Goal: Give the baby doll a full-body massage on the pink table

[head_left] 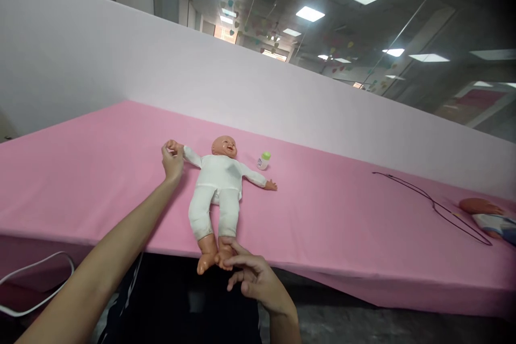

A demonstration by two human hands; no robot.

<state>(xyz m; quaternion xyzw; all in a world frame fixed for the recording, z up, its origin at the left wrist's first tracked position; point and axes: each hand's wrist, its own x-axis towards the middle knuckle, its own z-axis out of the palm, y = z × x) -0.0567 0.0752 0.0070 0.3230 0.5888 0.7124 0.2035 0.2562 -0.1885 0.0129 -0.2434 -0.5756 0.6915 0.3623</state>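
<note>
A baby doll (pixel 220 177) in white clothing lies on its back on a pink-covered table (pixel 322 220), arms spread and bare feet at the front edge. My left hand (pixel 172 165) is closed around the doll's hand on the left side. Close by the doll's feet is my right hand (pixel 260 279), its fingers apart and partly curled. Its fingertips overlap the doll's lower leg and foot on the right; whether they press on it I cannot tell. A small bottle with a green cap (pixel 264 161) stands beside the doll's other arm.
Behind the table runs a white partition (pixel 250 91). A dark cord (pixel 419 189) lies on the right side, near a second doll (pixel 479 207) cut off by the frame. At lower left a white cable (pixel 36 264) hangs in a loop.
</note>
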